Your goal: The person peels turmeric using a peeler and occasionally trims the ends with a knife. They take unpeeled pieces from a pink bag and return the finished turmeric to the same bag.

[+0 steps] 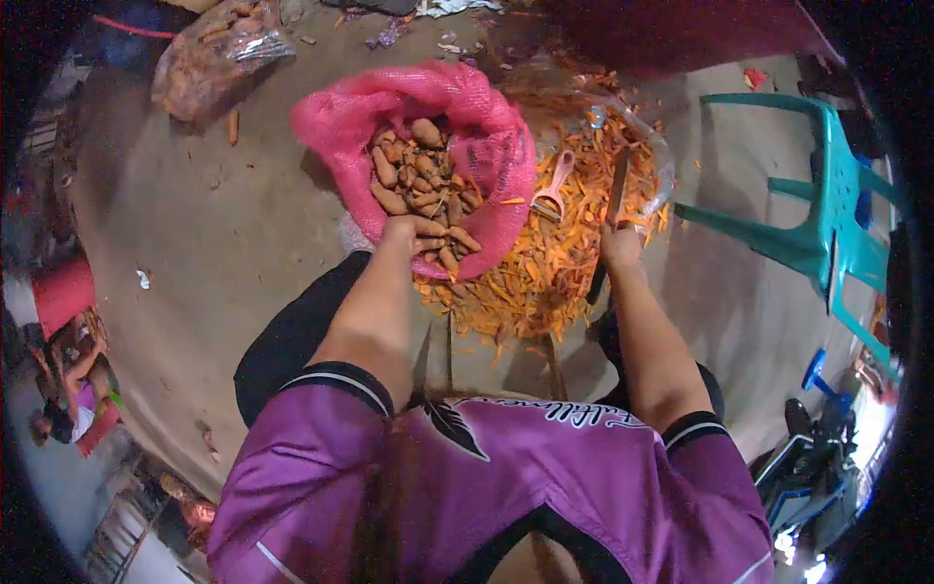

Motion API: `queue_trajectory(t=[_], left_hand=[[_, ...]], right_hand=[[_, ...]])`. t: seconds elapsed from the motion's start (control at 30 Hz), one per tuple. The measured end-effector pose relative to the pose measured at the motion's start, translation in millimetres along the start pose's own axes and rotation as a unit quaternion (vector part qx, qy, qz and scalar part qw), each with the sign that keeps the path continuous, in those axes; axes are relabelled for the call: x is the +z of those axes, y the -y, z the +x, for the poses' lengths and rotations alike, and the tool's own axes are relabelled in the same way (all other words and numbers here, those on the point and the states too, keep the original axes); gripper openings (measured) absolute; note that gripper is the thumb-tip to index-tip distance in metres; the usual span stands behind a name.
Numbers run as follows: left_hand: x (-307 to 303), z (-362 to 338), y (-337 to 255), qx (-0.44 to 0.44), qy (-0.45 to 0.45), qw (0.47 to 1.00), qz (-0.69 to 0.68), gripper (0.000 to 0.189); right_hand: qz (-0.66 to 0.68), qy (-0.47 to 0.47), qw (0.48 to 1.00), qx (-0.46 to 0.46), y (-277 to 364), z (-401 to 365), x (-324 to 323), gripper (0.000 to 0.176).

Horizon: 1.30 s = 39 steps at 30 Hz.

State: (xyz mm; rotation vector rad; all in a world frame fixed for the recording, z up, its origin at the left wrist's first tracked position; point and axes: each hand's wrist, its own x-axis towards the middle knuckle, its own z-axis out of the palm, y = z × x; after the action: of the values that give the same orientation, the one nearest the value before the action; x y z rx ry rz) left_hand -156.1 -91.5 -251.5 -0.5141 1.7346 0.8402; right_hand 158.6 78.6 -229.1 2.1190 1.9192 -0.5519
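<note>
A pink mesh sack [506,175] stands with its mouth rolled open, full of brown sweet potatoes [425,131]. My left hand [407,232] is down inside the near side of the sack, against the roots. Its fingers blend in with the roots, so I cannot make out whether they grip one. My right hand [621,241] is closed around a knife [619,180], its blade pointing away from me. Under and around the knife lies a heap of orange peelings [525,263]. A pink peeler [557,182] rests on the heap, between the sack and the knife.
A clear plastic bag [219,58] with brown contents lies at the upper left. At the right, a green plastic chair [827,195] extends its legs toward the peelings. A red patch [66,292] and a person [78,375] show at the left edge.
</note>
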Motion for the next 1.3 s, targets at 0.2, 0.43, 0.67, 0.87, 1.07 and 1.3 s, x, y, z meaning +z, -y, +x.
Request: queue_trajectory(t=[0.2,0.43,0.67,0.87,1.07,1.3], left_hand=[[-6,64,19,-0.005,-0.020,1.000,0.011,0.025],[-20,51,16,-0.083,0.056,0.994,0.036,0.016],[-7,-30,-20,-0.039,0.228,0.951,0.204,0.019],[29,-165,-49,0.065,0.447,0.879,0.154,0.028],[54,-273,-46,0.128,0.495,0.857,-0.061,0.027],[74,-308,-29,0.158,0.463,0.872,-0.023,0.033]], right_hand=[[-0.045,-0.032,0.978,-0.200,78,-3,1,0.047],[0.028,0.090,0.995,-0.044,104,25,29,0.051],[0.283,0.094,0.951,-0.082,38,44,44,0.037],[0.569,0.189,0.800,-0.015,54,-48,-126,0.024],[0.720,0.234,0.653,-0.002,39,-110,-193,0.018],[0.685,0.162,0.707,-0.071,36,-138,-219,0.029]])
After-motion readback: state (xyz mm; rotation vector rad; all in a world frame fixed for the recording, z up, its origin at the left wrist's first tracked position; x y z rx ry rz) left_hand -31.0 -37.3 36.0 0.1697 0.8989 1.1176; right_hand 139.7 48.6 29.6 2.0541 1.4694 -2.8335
